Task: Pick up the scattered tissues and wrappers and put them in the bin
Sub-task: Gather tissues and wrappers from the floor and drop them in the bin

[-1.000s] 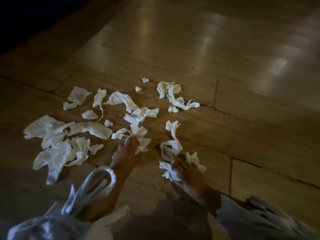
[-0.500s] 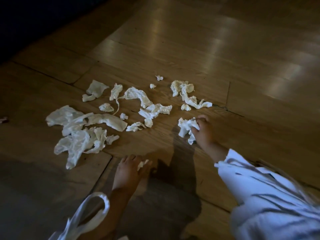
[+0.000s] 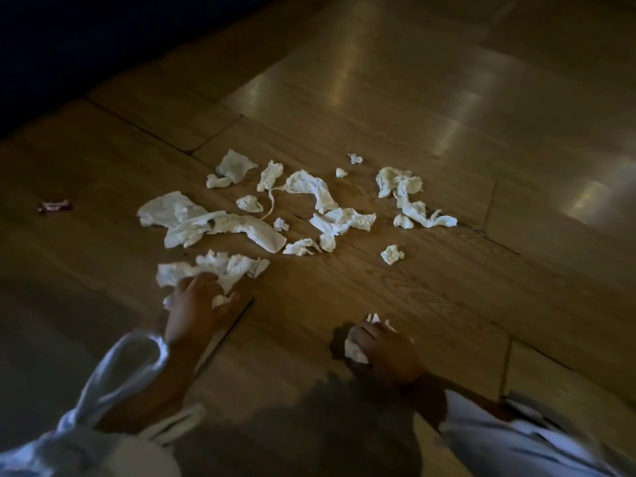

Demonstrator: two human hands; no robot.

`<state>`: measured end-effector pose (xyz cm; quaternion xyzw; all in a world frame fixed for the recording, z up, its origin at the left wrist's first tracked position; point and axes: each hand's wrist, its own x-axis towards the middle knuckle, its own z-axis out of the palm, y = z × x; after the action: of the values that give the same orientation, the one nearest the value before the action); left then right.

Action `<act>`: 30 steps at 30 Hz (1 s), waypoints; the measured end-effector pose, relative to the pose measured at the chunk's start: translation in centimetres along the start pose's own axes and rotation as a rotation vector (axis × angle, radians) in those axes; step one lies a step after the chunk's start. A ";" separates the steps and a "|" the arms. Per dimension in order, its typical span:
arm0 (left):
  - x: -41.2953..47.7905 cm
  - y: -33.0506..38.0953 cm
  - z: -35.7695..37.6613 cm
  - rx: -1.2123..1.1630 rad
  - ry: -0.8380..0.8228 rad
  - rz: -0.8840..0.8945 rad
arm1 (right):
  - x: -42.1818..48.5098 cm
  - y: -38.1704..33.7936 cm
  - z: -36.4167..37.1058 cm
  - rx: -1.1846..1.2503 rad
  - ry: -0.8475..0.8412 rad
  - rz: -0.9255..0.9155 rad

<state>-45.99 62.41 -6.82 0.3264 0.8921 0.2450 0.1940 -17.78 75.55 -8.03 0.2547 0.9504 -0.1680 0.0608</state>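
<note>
Several crumpled white tissues (image 3: pixel 309 215) lie scattered on the wooden floor (image 3: pixel 447 297). My left hand (image 3: pixel 194 309) rests on the nearest tissue pile (image 3: pixel 227 268), fingers closed around part of it. My right hand (image 3: pixel 385 349) sits low on the floor, closed around a wad of tissue (image 3: pixel 354 349). A white plastic bag handle (image 3: pixel 127 370) loops around my left forearm. A small dark wrapper (image 3: pixel 55 205) lies alone at the far left. One small tissue ball (image 3: pixel 392 253) sits apart on the right.
A dark area (image 3: pixel 86 46) borders the floor at the upper left. Light glares off the boards at the upper right. My shadow covers the floor at the bottom centre. No bin shows in view.
My right hand has pulled back toward me with a tissue wad. My left hand has moved forward and left onto the nearest tissue pile. The view shifted, showing the wrapper.
</note>
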 end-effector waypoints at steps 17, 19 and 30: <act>-9.7 -3.3 -12.1 -0.700 0.162 -0.176 | 3.3 -18.0 -9.0 0.774 0.260 0.305; -12.1 -4.6 -16.1 -0.740 0.189 -0.175 | 3.9 -23.0 -10.9 0.796 0.261 0.281; -29.3 -16.1 -38.2 -0.878 0.484 -0.426 | 4.5 -53.2 -18.5 0.778 -0.200 -0.177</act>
<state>-52.34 19.99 20.28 -0.0389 0.7715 0.6180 0.1463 -49.06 40.85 23.74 0.1585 0.8235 -0.5434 0.0370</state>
